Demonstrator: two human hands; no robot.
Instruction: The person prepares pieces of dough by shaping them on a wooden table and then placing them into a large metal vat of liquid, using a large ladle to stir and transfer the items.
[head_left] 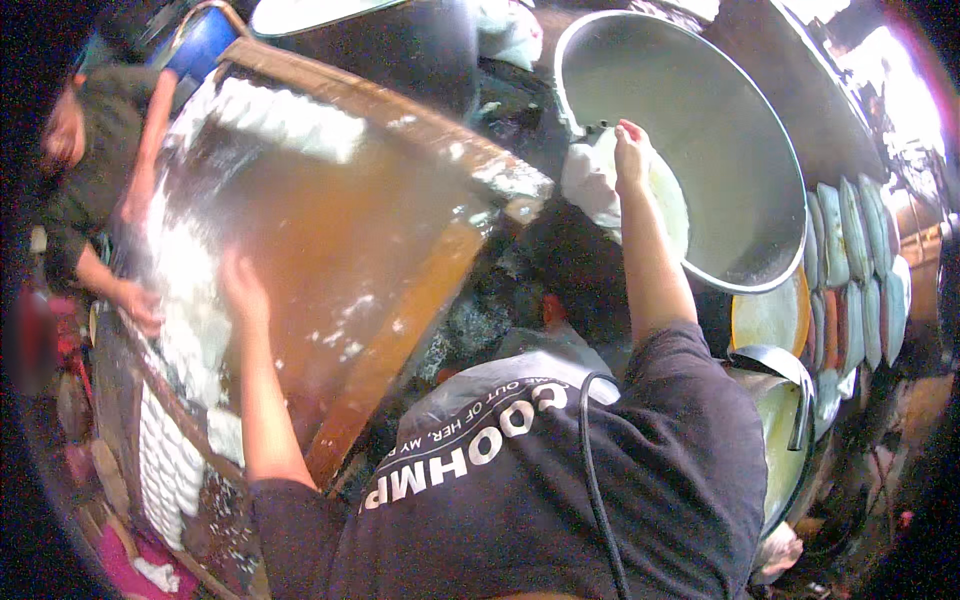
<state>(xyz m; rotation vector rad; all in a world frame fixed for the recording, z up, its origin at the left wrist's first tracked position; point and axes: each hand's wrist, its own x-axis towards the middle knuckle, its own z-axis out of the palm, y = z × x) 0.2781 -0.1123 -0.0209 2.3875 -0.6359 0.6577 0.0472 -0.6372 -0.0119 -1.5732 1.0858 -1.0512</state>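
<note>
My left hand [246,287] is over the left part of a wide wooden work board [330,215], beside a strip of white, soft-looking material [195,285]. Motion smears its fingers. On the right, my right hand [632,155] reaches to the near-left rim of a big metal pot [740,150], its fingers pressed together. Whatever they pinch is too small to make out. A crumpled white cloth or bag [592,182] hangs at the rim beside that hand. Pale liquid or residue [668,205] shows low inside the pot.
Across the board, another person's hand [140,307] is near the white strip. A tray of white pieces [170,465] lies at lower left. A second large pot [380,50] stands at the back. Right of me are a ladle [768,358] over a pot and stacked filled bags [850,235].
</note>
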